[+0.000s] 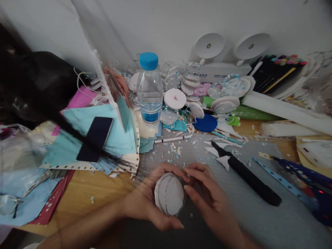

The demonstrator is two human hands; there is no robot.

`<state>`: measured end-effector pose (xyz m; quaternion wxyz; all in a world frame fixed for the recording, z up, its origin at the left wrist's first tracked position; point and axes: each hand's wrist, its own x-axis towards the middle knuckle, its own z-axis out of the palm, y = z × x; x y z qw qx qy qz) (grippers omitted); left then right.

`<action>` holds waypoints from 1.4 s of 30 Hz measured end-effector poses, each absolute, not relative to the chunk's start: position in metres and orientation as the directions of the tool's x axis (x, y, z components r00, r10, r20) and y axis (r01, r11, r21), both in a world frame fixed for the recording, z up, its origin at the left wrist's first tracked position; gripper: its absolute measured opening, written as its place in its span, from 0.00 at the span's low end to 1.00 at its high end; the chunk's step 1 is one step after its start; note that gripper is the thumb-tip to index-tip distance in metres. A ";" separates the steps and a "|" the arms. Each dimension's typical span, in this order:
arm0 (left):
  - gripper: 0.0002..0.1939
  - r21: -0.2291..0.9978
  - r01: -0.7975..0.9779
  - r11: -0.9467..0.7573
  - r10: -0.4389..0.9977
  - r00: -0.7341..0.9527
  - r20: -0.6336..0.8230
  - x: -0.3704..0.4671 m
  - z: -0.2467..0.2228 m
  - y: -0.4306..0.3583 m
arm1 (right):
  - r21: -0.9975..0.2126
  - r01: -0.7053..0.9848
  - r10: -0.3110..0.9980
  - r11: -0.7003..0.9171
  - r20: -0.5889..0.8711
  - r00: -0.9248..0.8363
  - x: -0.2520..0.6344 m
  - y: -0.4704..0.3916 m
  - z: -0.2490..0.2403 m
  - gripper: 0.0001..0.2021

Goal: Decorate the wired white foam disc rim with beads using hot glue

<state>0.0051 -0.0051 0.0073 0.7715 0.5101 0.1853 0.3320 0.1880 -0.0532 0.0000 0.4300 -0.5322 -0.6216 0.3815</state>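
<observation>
A round white craft disc (172,195) with a thin dark line across its face sits in my left hand (145,197), whose thumb and fingers curl around its rim. The fingertips of my right hand (207,190) are pinched close together at the disc's upper right edge. Whatever lies between those fingertips is too small to make out. Beneath both hands is a grey cutting mat (249,214). Small blue and white paper bits (175,150) are scattered just beyond my hands.
A water bottle (149,90) stands behind my hands, before several white discs (175,99). To the left, a phone (95,138) rests on light blue paper. A black folded umbrella-like tool (252,178) lies to the right, near a white-and-black pen (173,139) and a blue disc (205,122).
</observation>
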 end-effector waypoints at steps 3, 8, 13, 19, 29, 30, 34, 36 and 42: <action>0.37 0.933 -0.282 0.224 0.702 0.710 0.046 0.004 0.007 -0.004 | -0.921 0.361 0.989 0.144 0.143 -0.029 0.186 -0.053 -0.001 0.15; 0.38 0.999 0.000 -0.033 0.708 0.706 0.023 -0.004 0.009 -0.002 | -0.918 0.319 0.961 0.235 0.269 0.066 0.186 -0.057 0.003 0.07; 0.34 0.923 0.191 -0.334 0.602 0.797 0.053 -0.003 0.007 0.002 | -0.935 0.165 0.948 0.315 0.300 -0.111 0.184 -0.059 0.013 0.06; 0.34 0.880 0.160 -0.447 0.479 0.874 0.084 0.001 0.004 0.000 | -0.922 0.180 0.936 0.342 0.318 -0.151 0.174 -0.060 0.018 0.02; 0.36 0.998 0.041 0.046 0.674 0.736 -0.061 -0.002 0.010 -0.003 | -0.842 0.309 0.883 0.443 0.350 -0.313 0.184 -0.061 0.015 0.16; 0.36 0.996 -0.003 0.091 0.673 0.737 -0.060 -0.001 0.009 -0.003 | -0.819 0.327 0.870 0.471 0.370 -0.326 0.185 -0.060 0.014 0.17; 0.37 0.988 -0.047 0.150 0.669 0.740 -0.067 -0.001 0.006 -0.004 | -0.739 0.370 0.817 0.563 0.432 -0.382 0.188 -0.058 0.010 0.18; 0.39 0.992 -0.018 0.126 0.666 0.742 -0.071 -0.001 0.006 -0.004 | -0.708 0.386 0.797 0.592 0.441 -0.413 0.188 -0.058 0.008 0.16; 0.42 0.991 -0.045 0.126 0.636 0.771 -0.046 0.001 0.005 -0.003 | -0.756 0.351 0.818 0.553 0.412 -0.402 0.188 -0.061 0.005 0.16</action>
